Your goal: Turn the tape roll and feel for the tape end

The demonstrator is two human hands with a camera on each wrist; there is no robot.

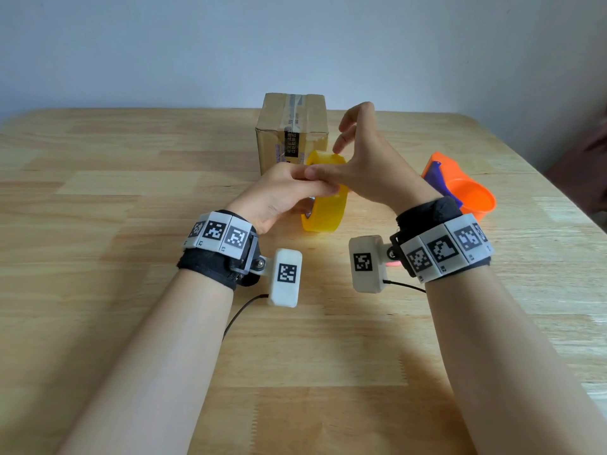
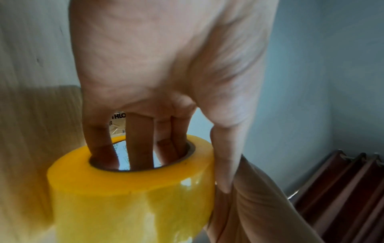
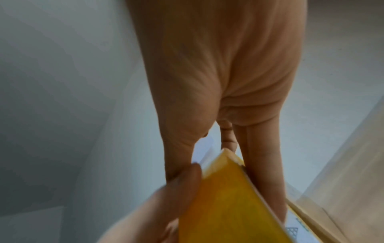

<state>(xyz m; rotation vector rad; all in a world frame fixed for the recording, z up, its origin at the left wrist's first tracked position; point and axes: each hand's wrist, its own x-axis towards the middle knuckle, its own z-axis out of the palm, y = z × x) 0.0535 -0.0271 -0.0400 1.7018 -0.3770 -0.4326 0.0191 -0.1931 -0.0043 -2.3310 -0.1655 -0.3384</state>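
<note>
Currently, by label:
Tape roll: the yellow tape roll [image 1: 325, 195] is being held upright on its edge just above the desk [image 1: 131, 224], near the middle, in front of the cardboard box [image 1: 292, 133].
Left hand: the left hand [image 1: 282, 195] is gripping the roll, its fingers [image 2: 137, 141] going through the core and its thumb lying on the outer face.
Right hand: the right hand [image 1: 361, 162] is pinching at the roll's top rim with thumb and forefinger, the other fingers lifting free.
Handling: the roll is looking stiff, fairly light and glossy, so likely slippery outside; the core is offering the surest hold.
Writing: the letters "HLO" are showing through the core; the black print on the box's tape is too small to read.
Nearby: an orange dispenser [image 1: 460, 188] is lying towards the right edge.
</note>
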